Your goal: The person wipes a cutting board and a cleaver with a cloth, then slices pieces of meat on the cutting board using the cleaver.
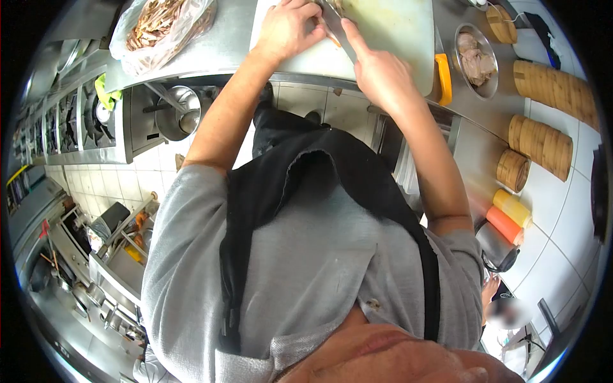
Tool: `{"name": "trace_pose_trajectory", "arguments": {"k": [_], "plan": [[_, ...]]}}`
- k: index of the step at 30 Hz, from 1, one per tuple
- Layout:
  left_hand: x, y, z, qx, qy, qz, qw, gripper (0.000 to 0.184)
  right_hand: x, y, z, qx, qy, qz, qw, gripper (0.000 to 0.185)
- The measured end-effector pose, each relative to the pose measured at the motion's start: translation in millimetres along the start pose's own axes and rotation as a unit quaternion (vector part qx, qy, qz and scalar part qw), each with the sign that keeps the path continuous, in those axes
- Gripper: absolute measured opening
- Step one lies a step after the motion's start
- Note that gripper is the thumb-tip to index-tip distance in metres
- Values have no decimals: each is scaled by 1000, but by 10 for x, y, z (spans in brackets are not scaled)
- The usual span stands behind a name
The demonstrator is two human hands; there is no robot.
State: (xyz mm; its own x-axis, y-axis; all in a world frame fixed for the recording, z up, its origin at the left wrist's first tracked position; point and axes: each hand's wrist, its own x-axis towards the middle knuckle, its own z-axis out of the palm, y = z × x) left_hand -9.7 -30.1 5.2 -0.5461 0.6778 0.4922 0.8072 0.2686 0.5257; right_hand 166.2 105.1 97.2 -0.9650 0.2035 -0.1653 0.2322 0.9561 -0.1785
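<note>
At the top of the view, my right hand (383,76) grips a kitchen knife (343,38), its index finger stretched along the blade. The knife rests over a pale cutting board (408,38). My left hand (287,32) is on the board beside the blade, fingers curled and pressed down close to it. What those fingers hold is mostly hidden. A thin orange sliver (335,42) shows between the left hand and the blade, and small food bits (338,6) lie beyond the knife at the frame's edge.
Left of the board stands a plastic bag (169,32) of brown shredded food. To the right are an orange handle-like object (443,80), a metal bowl (476,60) of pale meat, bamboo steamers (541,147) and sauce bottles (504,223). A stove (76,127) lies left; another person (504,319) is lower right.
</note>
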Motion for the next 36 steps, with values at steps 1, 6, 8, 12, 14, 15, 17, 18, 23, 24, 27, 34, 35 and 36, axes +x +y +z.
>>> {"name": "trace_pose_trajectory", "arguments": {"k": [1, 6, 8, 12, 14, 15, 17, 18, 23, 24, 27, 34, 35, 36], "plan": [[15, -9, 7, -6, 0, 8, 1000, 19, 39, -22, 55, 3, 7, 1, 1000, 77], [69, 43, -28, 11, 1, 24, 1000, 18, 129, 190, 163, 102, 42, 39, 993, 73], [44, 80, -67, 6, -3, -14, 1000, 19, 97, 278, 144, 97, 56, 39, 993, 73], [-1, 65, -22, -11, 21, -15, 1000, 18, -44, 158, -43, 48, 15, 30, 998, 75], [27, 80, -69, -29, 7, -18, 999, 18, -91, 77, -98, 36, 9, 22, 999, 74], [28, 73, -66, -28, 7, -19, 999, 18, -94, 56, -107, 26, 2, 14, 1000, 73], [16, 70, -45, -15, 15, -19, 1000, 17, -98, 76, -36, 20, 21, -6, 1000, 74], [15, 70, -44, -15, 15, -20, 1000, 17, -98, 81, -10, 14, 41, -24, 999, 74], [15, 56, -52, -1, 13, -14, 1000, 16, -41, 9, -87, -5, 1, -14, 1000, 75], [17, 49, -54, 0, 13, -15, 1000, 16, -22, -21, -105, -15, -33, 1, 999, 74], [41, -4, -26, 10, 10, 2, 1000, 16, 100, 4, 66, 6, 6, -11, 1000, 73], [-36, -132, 46, 50, 6, 10, 999, 19, 119, 195, 120, 73, 71, 20, 995, 74], [-47, -132, 56, 52, 9, 10, 999, 19, 73, 196, 76, 65, 53, 18, 996, 75], [-54, -124, 55, 51, 8, 8, 999, 19, 32, 176, 18, 57, 37, 16, 998, 76]]}}
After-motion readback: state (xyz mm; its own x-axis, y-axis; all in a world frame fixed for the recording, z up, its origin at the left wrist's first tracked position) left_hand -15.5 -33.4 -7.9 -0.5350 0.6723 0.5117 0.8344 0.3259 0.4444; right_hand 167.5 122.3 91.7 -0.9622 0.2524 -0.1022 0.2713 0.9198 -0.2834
